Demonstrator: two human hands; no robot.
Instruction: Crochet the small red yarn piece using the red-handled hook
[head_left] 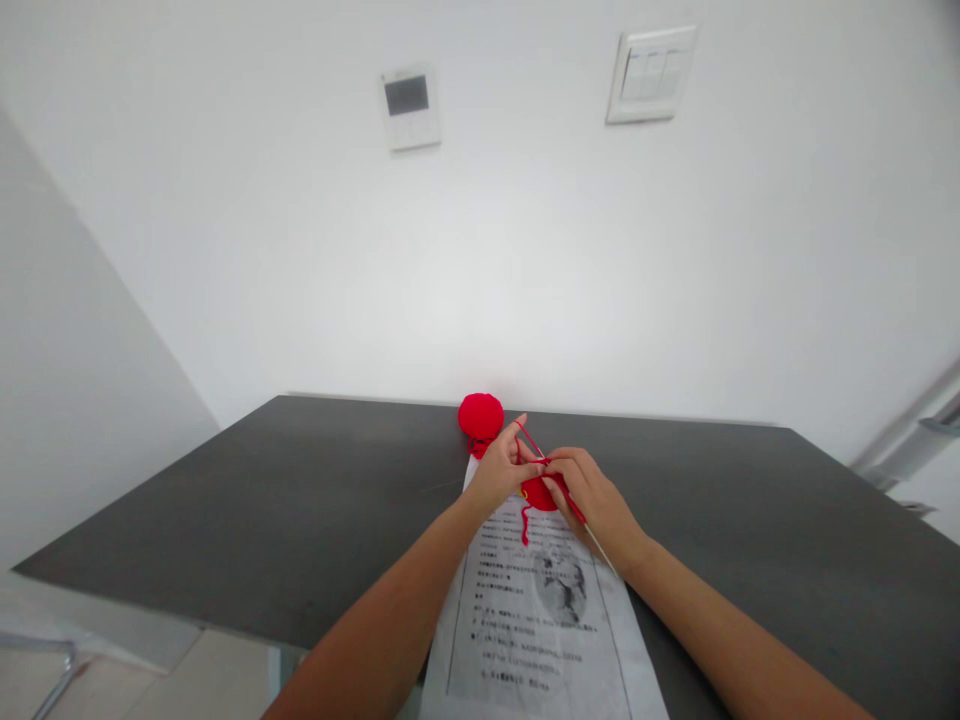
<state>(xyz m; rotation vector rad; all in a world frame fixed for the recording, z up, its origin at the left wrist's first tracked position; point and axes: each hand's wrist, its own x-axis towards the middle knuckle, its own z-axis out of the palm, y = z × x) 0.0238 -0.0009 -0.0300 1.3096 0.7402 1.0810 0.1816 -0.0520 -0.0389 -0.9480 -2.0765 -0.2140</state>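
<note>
- While both forearms reach in from the bottom edge of the head view, the left hand [495, 470] and the right hand [601, 500] meet over a sheet of printed paper [517, 600].
- The left thumb is pressed to the upper edge of a red knitted piece [541, 494], gripping it; the left index finger is raised, with red yarn [529, 437] running from it down to the work.
- The right fingers are closed around the piece and a thin needle [602, 550], which slants down to the lower right. Whether a second needle lies among the fingers cannot be told.
- The knitted piece hangs between the hands, above the upper part of the paper, with a short red tail [525, 526] below and a small yellow spot [523, 493] at its left side.
- A red yarn ball [481, 415] sits just beyond the left hand, near the back edge of the dark table [262, 510].
- On the white wall [480, 250] are a control panel [411, 108] and a switch plate [651, 75].
</note>
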